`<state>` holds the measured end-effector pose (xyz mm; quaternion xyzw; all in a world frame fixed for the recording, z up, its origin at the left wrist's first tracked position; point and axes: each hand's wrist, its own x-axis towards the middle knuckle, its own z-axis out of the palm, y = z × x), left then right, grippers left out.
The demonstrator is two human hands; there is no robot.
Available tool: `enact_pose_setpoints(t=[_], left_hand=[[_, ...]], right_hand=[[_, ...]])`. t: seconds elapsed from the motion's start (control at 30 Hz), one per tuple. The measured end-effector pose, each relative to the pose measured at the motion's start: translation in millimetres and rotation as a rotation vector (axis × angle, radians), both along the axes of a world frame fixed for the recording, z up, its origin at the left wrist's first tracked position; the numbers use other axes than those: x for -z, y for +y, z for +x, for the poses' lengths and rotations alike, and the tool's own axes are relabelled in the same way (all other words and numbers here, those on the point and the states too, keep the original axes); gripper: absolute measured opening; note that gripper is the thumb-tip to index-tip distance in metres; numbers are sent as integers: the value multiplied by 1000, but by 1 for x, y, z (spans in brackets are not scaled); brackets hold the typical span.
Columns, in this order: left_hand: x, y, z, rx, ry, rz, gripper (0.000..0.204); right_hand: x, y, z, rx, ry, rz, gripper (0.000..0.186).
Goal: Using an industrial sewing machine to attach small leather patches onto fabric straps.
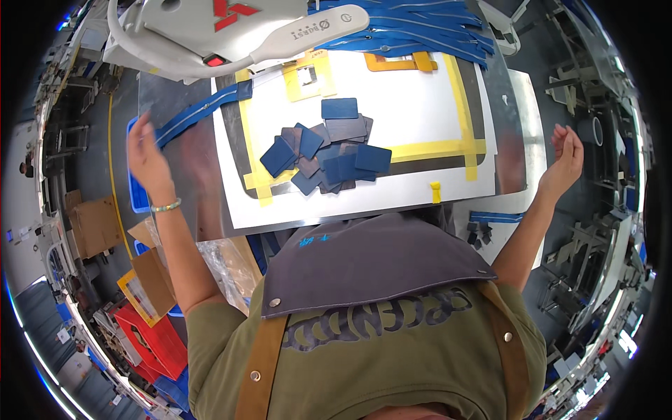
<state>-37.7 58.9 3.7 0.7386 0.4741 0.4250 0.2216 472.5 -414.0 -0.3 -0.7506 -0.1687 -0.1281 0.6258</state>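
Note:
My left hand (148, 162) is raised off the left edge of the work table, fingers stretched upward and nothing seen in them. Close beside it, a blue zipper strip (203, 108) runs over the table's left edge. Out past the right edge, my right hand (562, 164) is also raised, its fingers loosely bent and apart, with no object in it. Between the hands, several small blue and dark rectangular patches (341, 168) lie in a loose, overlapping pile on the white board (315, 206), which has yellow tape along its borders.
A white sewing machine head (203, 35) fills the far left. Many blue zipper strips (413, 28) lie in a bundle at the back, near an orange-yellow template piece (399, 63). A blue bin (136, 189) stands left of the table. Another zipper strip (497, 217) lies on a lower surface at right.

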Motion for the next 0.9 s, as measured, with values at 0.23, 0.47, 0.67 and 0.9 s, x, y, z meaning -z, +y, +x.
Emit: enact_pose_setpoints(t=[0.23,0.47,0.67,0.9], left_hand=[[19,-53,83,614,570,316,44],[30,-48,89,677,605,248,50],[4,-69,76,679,516,305,43],[-6,-106,95,870,335,220,31]], right_hand=[[-45,107,-61,-655,-438,-565,18],[-32,175,-85,-916,-717,-624,13],[-25,208,-100,-1026,-728,-556,14],[-22,223,-153,-1209,-720,-718,29]])
